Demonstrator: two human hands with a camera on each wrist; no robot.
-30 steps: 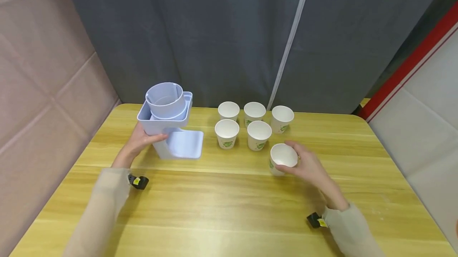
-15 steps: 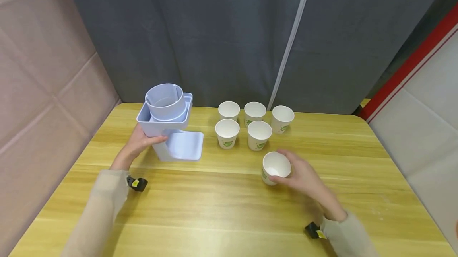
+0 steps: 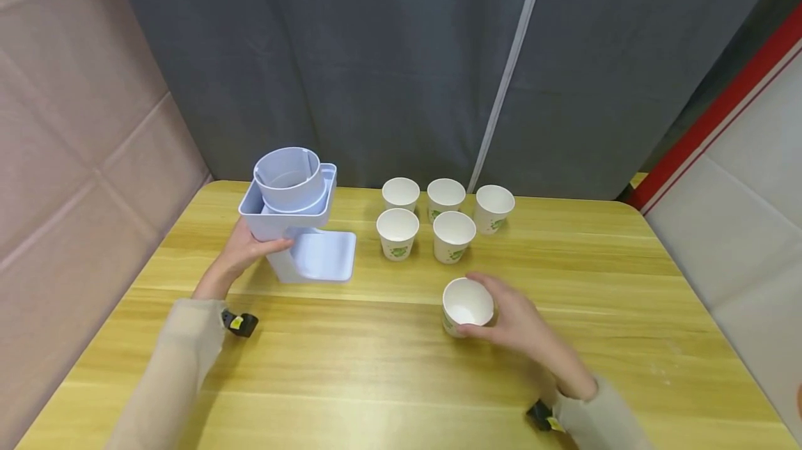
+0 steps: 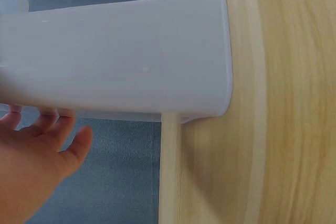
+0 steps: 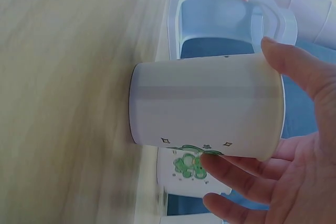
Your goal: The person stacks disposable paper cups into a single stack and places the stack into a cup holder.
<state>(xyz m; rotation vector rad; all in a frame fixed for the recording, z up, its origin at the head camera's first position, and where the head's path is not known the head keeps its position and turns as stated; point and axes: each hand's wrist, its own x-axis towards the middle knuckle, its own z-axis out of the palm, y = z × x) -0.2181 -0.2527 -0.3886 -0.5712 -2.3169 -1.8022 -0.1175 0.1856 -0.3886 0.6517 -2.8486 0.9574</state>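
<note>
A pale blue plastic stand is at the left of the table, with a flat base, a square upper tray and a round tub in that tray. My left hand holds its upright below the tray, thumb at the front; in the left wrist view, fingertips reach behind the stand's wall. With thumb and fingers on opposite sides, my right hand grips a white paper cup near the rim. That cup is upright, its base at or close to the tabletop, and carries a green print.
Several white paper cups stand upright in two rows at the table's back, right of the stand. A dark grey curtain hangs behind the wooden table. Pale panels flank the left side.
My right hand has drawn its paper cup toward me and to the left, away from the back rows. My left hand and the stand have barely shifted.
</note>
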